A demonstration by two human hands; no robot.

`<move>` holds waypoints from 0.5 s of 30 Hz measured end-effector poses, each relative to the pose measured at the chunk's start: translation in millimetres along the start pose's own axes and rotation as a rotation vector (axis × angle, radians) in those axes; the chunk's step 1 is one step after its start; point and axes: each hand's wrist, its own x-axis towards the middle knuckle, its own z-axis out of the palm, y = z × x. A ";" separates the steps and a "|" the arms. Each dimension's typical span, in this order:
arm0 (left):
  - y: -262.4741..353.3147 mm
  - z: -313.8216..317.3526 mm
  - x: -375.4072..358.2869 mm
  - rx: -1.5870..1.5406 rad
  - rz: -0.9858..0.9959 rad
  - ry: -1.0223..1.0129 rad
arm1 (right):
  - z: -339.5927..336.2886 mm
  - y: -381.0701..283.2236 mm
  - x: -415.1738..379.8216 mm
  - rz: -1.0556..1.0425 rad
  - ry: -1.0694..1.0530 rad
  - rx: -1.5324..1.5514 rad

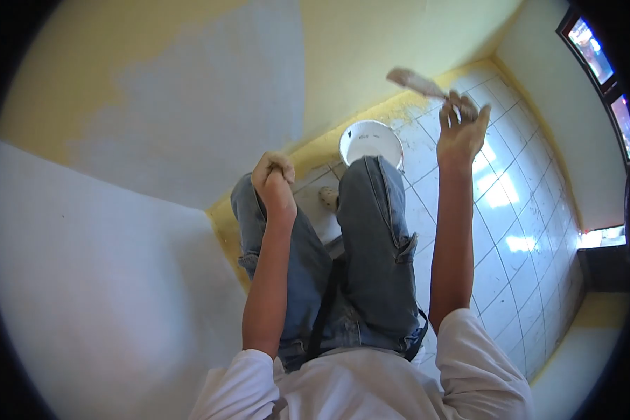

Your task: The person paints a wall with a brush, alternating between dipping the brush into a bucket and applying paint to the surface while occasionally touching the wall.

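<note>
My right hand (463,129) is raised over the tiled floor at right, its fingers curled round the thin end of a paintbrush (416,82). The brush's broad, pale brownish end points left toward the wall and is slightly blurred. My left hand (273,171) is closed in a loose fist above my left knee, with nothing visible in it. A white bucket (371,133) stands on the floor just beyond my right knee, near the foot of the wall. On the yellow wall, a large whitish-grey patch (217,105) with ragged brushed edges spreads at upper left.
A white wall (105,280) meets the patched wall in a corner close on my left. Glossy white floor tiles (518,203) with smudges stretch away at right. A dark-framed window (598,63) is at upper right. My bent knees (374,210) are between my arms.
</note>
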 end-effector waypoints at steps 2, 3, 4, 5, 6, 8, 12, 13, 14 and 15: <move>28.3 0.6 -2.4 -0.141 -0.064 -0.015 | -28.8 -1.6 -16.0 0.062 0.042 -0.022; 42.9 0.6 0.1 -0.208 -0.102 -0.023 | -45.7 0.0 -23.2 0.097 0.079 -0.037; 57.3 0.1 6.3 -0.198 -0.090 -0.113 | -62.9 2.7 -28.6 0.103 0.072 -0.066; 71.3 -2.3 16.0 -0.181 -0.087 -0.199 | -79.7 7.3 -32.4 0.118 0.072 -0.099; 79.0 -6.6 31.2 -0.159 -0.087 -0.283 | -93.0 13.4 -33.7 0.138 0.092 -0.148; 70.6 -14.3 63.3 0.064 -0.151 -0.381 | -116.8 29.6 -34.0 0.191 0.161 -0.201; -24.0 -26.2 139.7 0.432 -0.426 -0.622 | -155.8 77.6 -21.1 0.206 0.266 -0.300; -64.1 -31.6 156.8 0.507 -0.519 -0.707 | -164.3 93.4 -15.9 0.204 0.312 -0.314; -103.4 -37.6 170.1 0.524 -0.609 -0.775 | -167.2 106.3 -9.5 0.183 0.258 -0.376; -145.8 -44.6 181.0 0.543 -0.699 -0.846 | -166.4 118.8 2.4 0.163 0.206 -0.436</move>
